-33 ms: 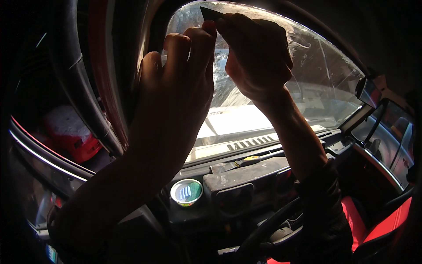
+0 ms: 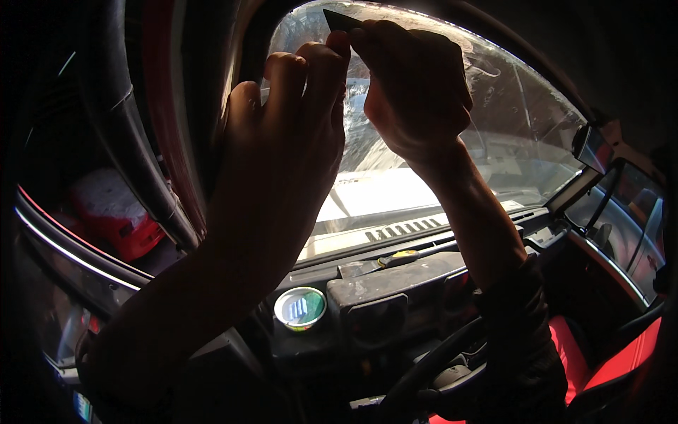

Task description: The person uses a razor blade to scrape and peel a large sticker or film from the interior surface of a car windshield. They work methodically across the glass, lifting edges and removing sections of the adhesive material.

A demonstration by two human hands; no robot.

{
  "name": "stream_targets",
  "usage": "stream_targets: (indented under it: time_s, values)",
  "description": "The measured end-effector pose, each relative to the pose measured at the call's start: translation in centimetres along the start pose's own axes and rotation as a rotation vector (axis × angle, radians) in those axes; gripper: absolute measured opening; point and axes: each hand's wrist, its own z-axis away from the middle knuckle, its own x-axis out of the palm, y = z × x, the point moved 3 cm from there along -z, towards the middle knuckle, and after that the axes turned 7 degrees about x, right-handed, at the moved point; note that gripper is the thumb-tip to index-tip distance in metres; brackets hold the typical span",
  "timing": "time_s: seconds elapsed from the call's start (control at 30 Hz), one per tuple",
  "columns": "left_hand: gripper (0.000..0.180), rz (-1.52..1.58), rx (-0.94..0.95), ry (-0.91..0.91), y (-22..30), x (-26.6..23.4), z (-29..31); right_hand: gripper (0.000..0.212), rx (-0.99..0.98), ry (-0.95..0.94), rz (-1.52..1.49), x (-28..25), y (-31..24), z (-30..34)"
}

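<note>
Both my hands are raised to the top edge of the smeared windscreen (image 2: 438, 141), seen from inside a car. My right hand (image 2: 417, 92) grips a small dark flat scraper (image 2: 342, 20), whose corner pokes out above the fingers against the glass. My left hand (image 2: 289, 134) is right beside it with the fingers curled. Its fingertips meet the right hand's fingers just below the scraper. Its back faces me, so whether it also holds the tool is hidden.
On the dark dashboard (image 2: 395, 283) are a round open tin with a green rim (image 2: 300, 308) and a yellow-handled screwdriver (image 2: 399, 258). The steering wheel (image 2: 438, 360) is below, red seats (image 2: 600, 367) at lower right, a mirror (image 2: 590, 145) at right, and the door pillar (image 2: 176, 141) at left.
</note>
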Motion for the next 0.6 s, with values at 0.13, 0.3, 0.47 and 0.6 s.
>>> stream_targets:
  time_s: [0.13,0.3,0.47,0.6]
  values:
    - [0.064,-0.014,0.004,0.009,0.1,-0.1,0.0,0.033,0.023,-0.015,0.009,0.1,-0.2,0.1]
    - [0.061,0.014,-0.055,0.025,0.2,0.0,-0.5,0.033,0.022,-0.049,0.044,0.0,-0.3,-0.5]
    - [0.055,-0.007,-0.066,0.056,0.1,0.0,-0.8,0.018,-0.085,0.072,0.071,0.6,0.3,-1.1]
    - [0.048,0.024,-0.058,0.034,0.0,0.0,-0.9,0.016,-0.109,0.125,0.068,0.9,0.4,-0.9]
